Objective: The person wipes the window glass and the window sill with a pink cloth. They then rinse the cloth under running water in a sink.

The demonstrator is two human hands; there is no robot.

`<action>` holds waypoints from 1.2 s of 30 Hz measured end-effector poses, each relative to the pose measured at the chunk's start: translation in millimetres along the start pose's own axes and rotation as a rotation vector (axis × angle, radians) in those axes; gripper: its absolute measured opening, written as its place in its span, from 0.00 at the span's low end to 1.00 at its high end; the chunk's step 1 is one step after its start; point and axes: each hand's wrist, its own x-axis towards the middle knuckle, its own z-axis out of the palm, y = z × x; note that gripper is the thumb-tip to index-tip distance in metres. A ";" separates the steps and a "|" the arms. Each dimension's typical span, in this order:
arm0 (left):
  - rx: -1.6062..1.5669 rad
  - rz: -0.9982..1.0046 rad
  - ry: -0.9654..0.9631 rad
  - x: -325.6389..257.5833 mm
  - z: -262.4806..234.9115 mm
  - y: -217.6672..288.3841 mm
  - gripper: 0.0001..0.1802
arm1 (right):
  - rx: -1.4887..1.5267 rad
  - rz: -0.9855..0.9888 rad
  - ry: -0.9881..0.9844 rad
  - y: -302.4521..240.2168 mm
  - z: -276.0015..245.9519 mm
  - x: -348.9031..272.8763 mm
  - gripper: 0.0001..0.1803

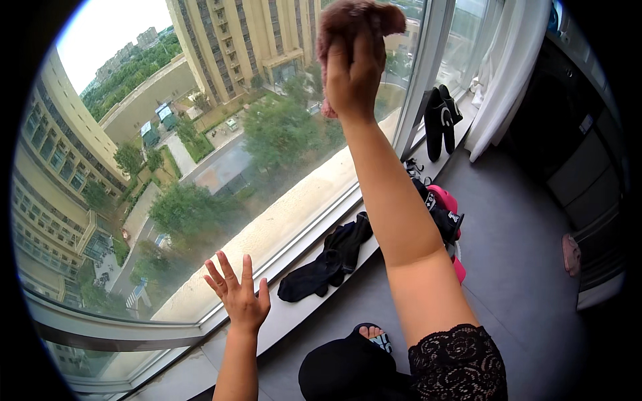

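Head view: the right hand point(351, 70) is raised high against the window pane point(200, 154), fingers curled over a pinkish-brown cloth point(358, 17) and pressing it flat to the glass near the top of the frame, just left of the upright window frame post point(418, 73). The cloth bunches above the knuckles and a bit hangs below the palm on the left side. The left hand point(237, 294) is lower down, fully spread with all fingers apart and holding nothing; it sits by the bottom edge of the pane, over the pale sill point(294, 311), though the curved picture makes it hard to tell whether the palm touches the glass.

Along the sill lies a dark garment point(328, 260), draped partly over the inner edge, well clear of both hands. Further right a pair of black socks point(441, 120) hangs by the post, next to a white curtain point(508, 73). On the grey floor point(521, 254) beside the forearm is a pink and black bundle point(445, 214), possibly shoes or a bag. The floor to the right is open as far as the dark cabinets point(588, 167). A sandalled foot point(371, 332) shows at the bottom, close to the sill.
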 end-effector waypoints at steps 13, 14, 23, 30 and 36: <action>-0.172 0.075 0.265 3.8 10.8 -5.5 0.31 | 0.096 0.344 -0.537 -125.3 -21.2 -361.1 0.30; -0.183 0.095 0.285 6.3 6.8 -7.8 0.31 | 0.023 0.290 -0.569 -129.2 -19.0 -360.5 0.31; -0.197 0.111 0.351 3.0 -21.6 -23.6 0.29 | 0.065 0.914 0.271 118.4 -31.6 -229.0 0.32; -0.213 0.103 0.337 -15.2 -9.8 -32.4 0.26 | 0.129 1.204 0.321 29.5 -4.6 -276.4 0.24; -0.174 0.110 0.396 -10.3 -10.4 -35.0 0.24 | 0.053 0.852 -0.370 -127.7 20.0 -430.2 0.30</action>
